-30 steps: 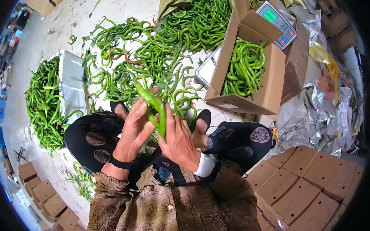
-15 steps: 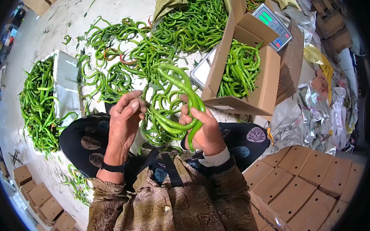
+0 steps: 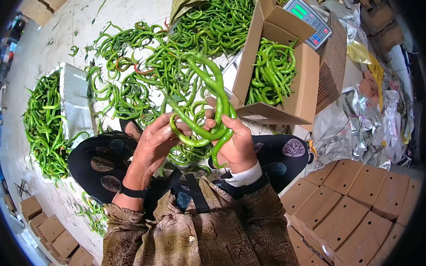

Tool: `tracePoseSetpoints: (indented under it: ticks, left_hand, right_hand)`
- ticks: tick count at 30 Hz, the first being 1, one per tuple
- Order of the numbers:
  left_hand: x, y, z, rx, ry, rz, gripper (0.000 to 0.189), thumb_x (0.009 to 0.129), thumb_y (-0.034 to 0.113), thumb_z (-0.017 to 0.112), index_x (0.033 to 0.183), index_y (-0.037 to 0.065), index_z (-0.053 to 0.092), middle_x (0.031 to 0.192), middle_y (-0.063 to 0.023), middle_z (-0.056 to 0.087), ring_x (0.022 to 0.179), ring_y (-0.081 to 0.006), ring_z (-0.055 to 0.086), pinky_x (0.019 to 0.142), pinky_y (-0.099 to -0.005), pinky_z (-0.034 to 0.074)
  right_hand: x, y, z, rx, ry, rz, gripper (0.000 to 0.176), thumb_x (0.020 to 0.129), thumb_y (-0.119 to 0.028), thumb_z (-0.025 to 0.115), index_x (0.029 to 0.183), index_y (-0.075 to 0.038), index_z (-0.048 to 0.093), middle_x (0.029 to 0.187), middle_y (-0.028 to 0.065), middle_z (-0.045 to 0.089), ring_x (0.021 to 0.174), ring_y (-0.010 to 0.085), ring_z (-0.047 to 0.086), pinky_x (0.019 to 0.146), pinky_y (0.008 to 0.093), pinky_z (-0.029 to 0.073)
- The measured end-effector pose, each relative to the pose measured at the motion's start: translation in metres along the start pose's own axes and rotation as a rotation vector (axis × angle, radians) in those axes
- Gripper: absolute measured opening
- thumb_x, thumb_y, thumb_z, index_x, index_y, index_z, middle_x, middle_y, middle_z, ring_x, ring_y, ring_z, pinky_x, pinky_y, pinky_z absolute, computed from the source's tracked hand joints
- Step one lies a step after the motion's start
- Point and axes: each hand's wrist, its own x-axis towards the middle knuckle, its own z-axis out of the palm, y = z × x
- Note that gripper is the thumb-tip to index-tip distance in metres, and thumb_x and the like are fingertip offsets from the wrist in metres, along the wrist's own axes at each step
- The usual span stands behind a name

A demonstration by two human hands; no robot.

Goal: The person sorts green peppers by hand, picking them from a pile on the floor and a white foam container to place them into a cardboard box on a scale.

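My right hand [image 3: 238,146] is closed around a few long, curved green chili peppers [image 3: 218,88] above my lap. Their upper ends point away from me, and one tip hangs below the palm. Beside it, my left hand [image 3: 156,142] has its fingers bent against the end of a curled pepper in the same bunch; its fingertips are partly hidden. Beneath and beyond both hands, a loose pile of green chili peppers [image 3: 136,96] covers the floor, with a few reddish ones among them.
An open cardboard box [image 3: 306,85] with peppers stands ahead right, near a digital scale display [image 3: 308,20]. A white foam crate [image 3: 74,96] full of peppers is at left. Ahead lies a large pepper heap [image 3: 215,23]. Stacked cartons [image 3: 347,210] stand at right, below plastic wrapping [image 3: 336,133].
My left hand has moved right and up to the held peppers and now touches one. The bunch in my right hand has risen slightly, and the whole view has shifted a little.
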Motion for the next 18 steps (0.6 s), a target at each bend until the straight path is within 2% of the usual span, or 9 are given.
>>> tracePoseSetpoints:
  ticks: [4,8,10,11,13,14,15,17,18]
  left_hand:
    - [-0.001,0.004,0.010,0.005,0.055,0.014,0.059,0.088,0.027,0.069,0.135,0.000,0.046,0.115,-0.0093,0.061,0.106,-0.0226,0.059,0.097,-0.0419,0.045]
    - [-0.002,0.002,0.014,0.044,0.072,-0.001,0.061,0.086,0.026,0.070,0.135,-0.001,0.046,0.118,-0.0101,0.059,0.106,-0.0218,0.059,0.097,-0.0413,0.046]
    - [-0.002,-0.004,0.017,0.197,0.281,0.101,0.058,0.087,0.022,0.070,0.134,-0.001,0.046,0.119,-0.0110,0.059,0.105,-0.0201,0.059,0.091,-0.0352,0.049]
    - [-0.001,-0.008,0.012,0.289,0.414,0.167,0.051,0.088,0.017,0.068,0.131,-0.002,0.049,0.117,-0.0114,0.059,0.102,-0.0170,0.058,0.085,-0.0292,0.049]
    - [-0.009,-0.005,0.012,0.349,0.517,0.302,0.042,0.089,0.012,0.066,0.125,-0.002,0.051,0.114,-0.0107,0.059,0.097,-0.0141,0.058,0.079,-0.0251,0.048]
    - [-0.014,-0.004,0.014,0.381,0.520,0.313,0.034,0.090,0.014,0.065,0.118,-0.001,0.055,0.105,-0.0089,0.062,0.090,-0.0132,0.059,0.079,-0.0248,0.048]
    - [-0.020,-0.003,0.019,0.384,0.516,0.308,0.034,0.090,0.014,0.065,0.118,-0.001,0.055,0.105,-0.0089,0.062,0.090,-0.0132,0.059,0.079,-0.0248,0.048]
    - [-0.028,-0.001,0.032,0.483,0.279,0.123,0.028,0.091,0.017,0.064,0.112,-0.001,0.060,0.099,-0.0081,0.066,0.085,-0.0126,0.060,0.077,-0.0271,0.049]
    - [-0.027,-0.005,0.039,0.471,0.229,0.050,0.026,0.092,0.018,0.063,0.109,-0.001,0.061,0.095,-0.0079,0.068,0.082,-0.0130,0.061,0.076,-0.0276,0.050]
  right_hand:
    - [-0.004,-0.001,0.003,-0.108,0.021,-0.036,0.053,0.091,-0.006,0.049,0.142,0.002,0.038,0.113,0.0114,0.056,0.100,0.0183,0.057,0.093,0.0333,0.046]
    - [-0.007,-0.001,0.003,-0.104,0.028,-0.061,0.054,0.090,-0.005,0.051,0.142,0.001,0.038,0.115,0.0116,0.057,0.103,0.0190,0.057,0.095,0.0333,0.046]
    - [-0.008,0.000,0.006,-0.101,0.045,-0.085,0.051,0.090,-0.005,0.054,0.139,0.001,0.041,0.112,0.0095,0.057,0.102,0.0184,0.057,0.093,0.0329,0.046]
    - [-0.010,0.001,0.006,-0.101,0.050,-0.089,0.051,0.090,-0.005,0.054,0.139,0.001,0.041,0.112,0.0095,0.057,0.102,0.0184,0.057,0.093,0.0329,0.046]
    - [-0.010,0.002,0.008,-0.158,0.022,-0.187,0.047,0.089,-0.004,0.057,0.135,0.000,0.045,0.109,0.0071,0.057,0.102,0.0182,0.057,0.092,0.0326,0.045]
    - [-0.012,0.000,0.014,-0.193,0.025,-0.210,0.043,0.089,-0.004,0.061,0.130,-0.003,0.048,0.106,0.0043,0.057,0.099,0.0163,0.056,0.091,0.0312,0.045]
    - [-0.014,0.000,0.022,-0.190,0.029,-0.214,0.043,0.089,-0.004,0.061,0.130,-0.003,0.048,0.106,0.0043,0.057,0.099,0.0163,0.056,0.091,0.0312,0.045]
    - [-0.015,0.003,0.037,-0.269,0.215,-0.291,0.044,0.090,-0.002,0.061,0.132,-0.004,0.047,0.110,0.0070,0.057,0.100,0.0185,0.056,0.091,0.0350,0.046]
    - [-0.014,0.003,0.045,-0.253,0.241,-0.300,0.041,0.090,-0.001,0.063,0.129,-0.004,0.049,0.109,0.0044,0.057,0.100,0.0161,0.056,0.090,0.0327,0.046]
